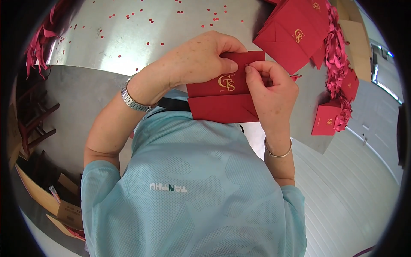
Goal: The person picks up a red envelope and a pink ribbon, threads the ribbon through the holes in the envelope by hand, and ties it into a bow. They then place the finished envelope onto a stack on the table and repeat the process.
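Note:
A red paper bag [220,108] with gold lettering is held up close against my body, folded flat with a crease across its lower part. My left hand [205,58] grips it near the top edge, thumb on the front and fingers behind. At the upper right of the bag, my right hand [274,85] pinches with thumb and forefinger close to its face. A small dark bit shows at those fingertips, too small to name. A short red end pokes out beside my right knuckles.
Stacked red paper bags [293,36] lie on the metal table [92,47] at the far right, beside a long bunch of red ribbons [336,55]. Small red paper dots are scattered over the tabletop. More ribbon [40,43] hangs at the left; cardboard boxes [68,214] stand lower left.

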